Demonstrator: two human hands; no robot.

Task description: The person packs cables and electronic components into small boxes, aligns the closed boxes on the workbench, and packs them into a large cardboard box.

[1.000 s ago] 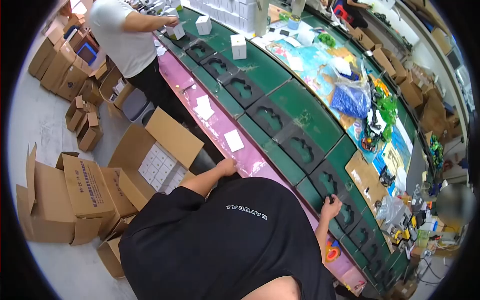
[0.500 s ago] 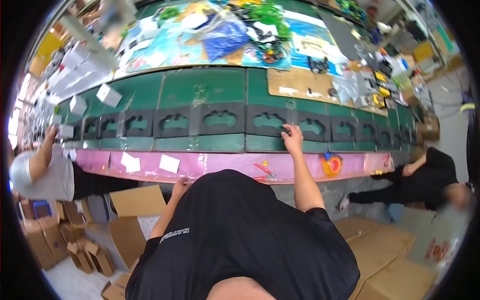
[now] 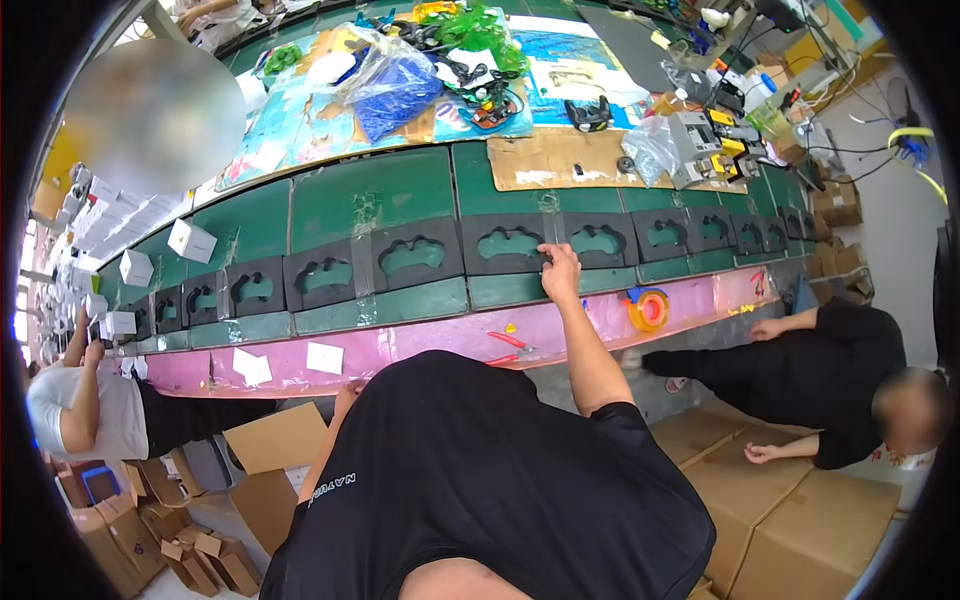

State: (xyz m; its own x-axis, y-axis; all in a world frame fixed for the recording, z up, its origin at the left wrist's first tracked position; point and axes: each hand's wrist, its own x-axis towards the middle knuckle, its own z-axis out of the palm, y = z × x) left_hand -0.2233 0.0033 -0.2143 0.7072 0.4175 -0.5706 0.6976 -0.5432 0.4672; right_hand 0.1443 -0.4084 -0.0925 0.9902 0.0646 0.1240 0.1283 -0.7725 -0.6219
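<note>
My right hand (image 3: pixel 562 272) is over a black foam insert (image 3: pixel 508 266) on the green worktop. Its thumb and forefinger curl together at the strip beside the cut-out. Something small and dark shows at the fingertips, too small to name. Low by the edge of the pink ledge (image 3: pixel 400 328) is my left hand (image 3: pixel 347 398), partly hidden by my black shirt, so its fingers cannot be made out. Similar foam inserts (image 3: pixel 460 247) with shaped cut-outs lie in a row along the worktop (image 3: pixel 365 190).
Red-handled pliers (image 3: pixel 508 341), white cards (image 3: pixel 325 358) and an orange tape roll (image 3: pixel 648 310) lie on the ledge. White boxes (image 3: pixel 192 240) stand at left. Co-workers are at the left (image 3: pixel 85 400) and right (image 3: pixel 800 370). Cardboard boxes (image 3: pixel 800 530) are behind me.
The view has shifted and turned slightly. My right hand stays at the same foam insert. The co-worker at right now has both arms apart; the one at left reaches to the worktop.
</note>
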